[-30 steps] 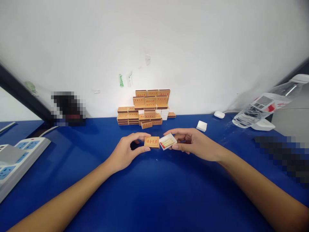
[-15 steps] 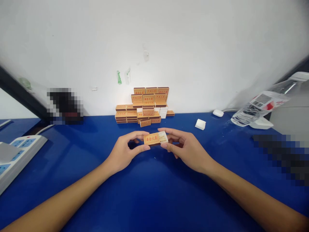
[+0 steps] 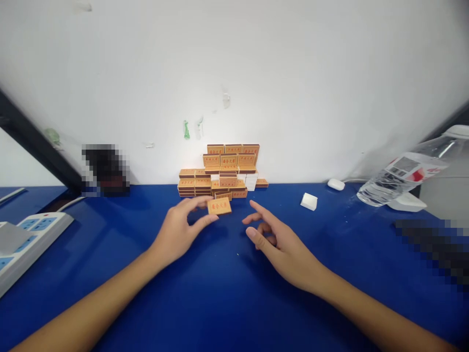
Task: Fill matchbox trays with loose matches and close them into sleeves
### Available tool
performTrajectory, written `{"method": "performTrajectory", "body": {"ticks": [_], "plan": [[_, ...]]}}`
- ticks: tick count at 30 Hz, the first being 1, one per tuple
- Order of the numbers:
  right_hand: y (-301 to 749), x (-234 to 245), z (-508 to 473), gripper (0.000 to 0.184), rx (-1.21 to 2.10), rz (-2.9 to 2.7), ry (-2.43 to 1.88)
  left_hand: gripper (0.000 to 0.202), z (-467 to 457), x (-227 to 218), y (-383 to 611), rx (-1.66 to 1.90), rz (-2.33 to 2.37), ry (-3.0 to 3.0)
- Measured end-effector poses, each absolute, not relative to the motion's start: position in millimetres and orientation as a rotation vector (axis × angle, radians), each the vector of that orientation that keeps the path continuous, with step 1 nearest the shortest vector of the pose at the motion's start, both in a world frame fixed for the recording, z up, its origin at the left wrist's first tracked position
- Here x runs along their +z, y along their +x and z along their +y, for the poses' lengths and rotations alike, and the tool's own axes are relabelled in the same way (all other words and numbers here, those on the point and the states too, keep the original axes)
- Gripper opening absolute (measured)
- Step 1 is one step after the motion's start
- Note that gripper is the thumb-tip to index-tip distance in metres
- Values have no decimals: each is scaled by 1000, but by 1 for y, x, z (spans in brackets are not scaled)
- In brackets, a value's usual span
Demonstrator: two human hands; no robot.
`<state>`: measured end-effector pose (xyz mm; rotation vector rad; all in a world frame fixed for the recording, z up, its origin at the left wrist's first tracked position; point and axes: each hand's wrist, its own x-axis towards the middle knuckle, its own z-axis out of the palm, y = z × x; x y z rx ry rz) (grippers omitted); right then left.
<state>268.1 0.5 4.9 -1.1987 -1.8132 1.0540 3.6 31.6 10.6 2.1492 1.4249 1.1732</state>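
Observation:
Between the thumb and fingers of my left hand (image 3: 178, 227) is a matchbox (image 3: 220, 206) with an orange label and red characters. Its tray is pushed in, and no matches show. My right hand (image 3: 278, 239) hovers to the right of it, fingers apart and holding nothing. Behind both hands, a stepped stack of matchboxes (image 3: 228, 160) stands against the wall, some upright and some flat. One small matchbox (image 3: 223, 195) at the front of the stack is partly hidden by the held one.
A white block (image 3: 309, 201) and a white rounded case (image 3: 336, 184) lie to the right on the blue table (image 3: 220, 293). Farther right, a clear plastic bottle (image 3: 399, 171) leans. On the left is a power strip (image 3: 40, 230). Blurred dark objects sit at both sides.
The matchbox's tray, half out with matches showing before, is now closed. My right hand has let go and drawn away to the right; my left hand keeps the box. The view has tilted slightly.

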Motion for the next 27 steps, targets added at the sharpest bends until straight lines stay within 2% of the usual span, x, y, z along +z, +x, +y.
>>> {"method": "performTrajectory", "body": {"ticks": [7,11,27], "plan": [[282,2,16,37,795,-1910,-1253,40,72,25,-36,1132,1772,2398],[284,2,17,23,692,-1979,-1222,42,86,30,-45,1024,1753,2594],[294,6,22,14,580,-2027,-1181,63,108,47,-75,1041,1838,2542]]}}
